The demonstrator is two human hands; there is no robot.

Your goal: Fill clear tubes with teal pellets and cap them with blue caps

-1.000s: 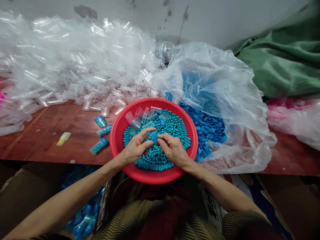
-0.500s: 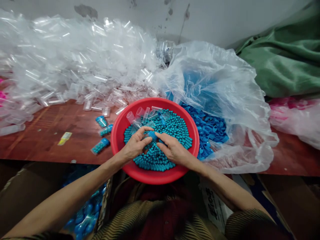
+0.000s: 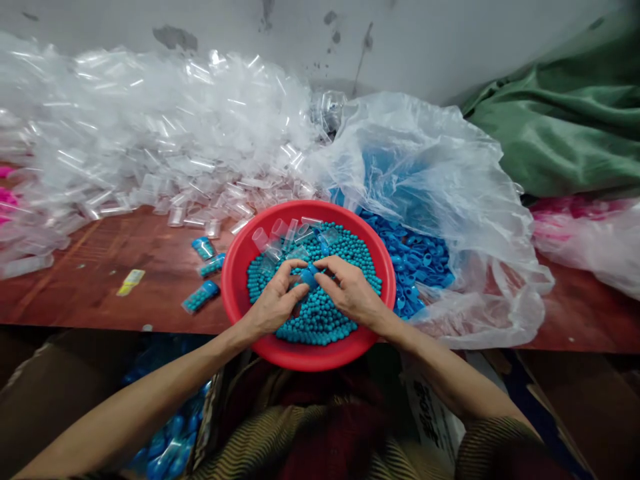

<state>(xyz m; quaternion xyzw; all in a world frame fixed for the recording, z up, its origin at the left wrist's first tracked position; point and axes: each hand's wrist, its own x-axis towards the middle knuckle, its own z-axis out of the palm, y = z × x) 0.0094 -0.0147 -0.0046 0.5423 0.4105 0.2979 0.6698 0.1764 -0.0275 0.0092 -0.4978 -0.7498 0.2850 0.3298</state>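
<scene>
A grey wall (image 3: 225,20), blotched with dark stains, stands behind a reddish-brown surface (image 3: 100,293) that spans the whole width. A great heap of clear tubes (image 3: 150,127) covers the left part of the surface along its far edge, and green cloth (image 3: 570,127) bunches up at the far right corner. A crumpled clear plastic bag (image 3: 480,173) lies right of the middle, spilling blue parts (image 3: 425,260) from its open side, with a pink-and-white bag (image 3: 590,227) near the right end. A red basin (image 3: 310,361) sits at the middle of the near edge, jutting out past it, and holds turquoise balls (image 3: 320,327) with a few empty tubes (image 3: 261,239) lying on them at the far left. The left hand (image 3: 274,300) and right hand (image 3: 353,293) meet over the basin, thumb and fingers of each closed on one small blue piece (image 3: 309,279). Three blue-capped tubes (image 3: 201,297) with balls inside lie left of the basin, the lowest near the near edge, and further left is a yellow-and-white label (image 3: 131,283). The small blue piece is above the balls, between the fingertips of both hands; it seems to slant, upper end toward the far edge and a little right, but the fingers cover too much for its long axis to be certain
</scene>
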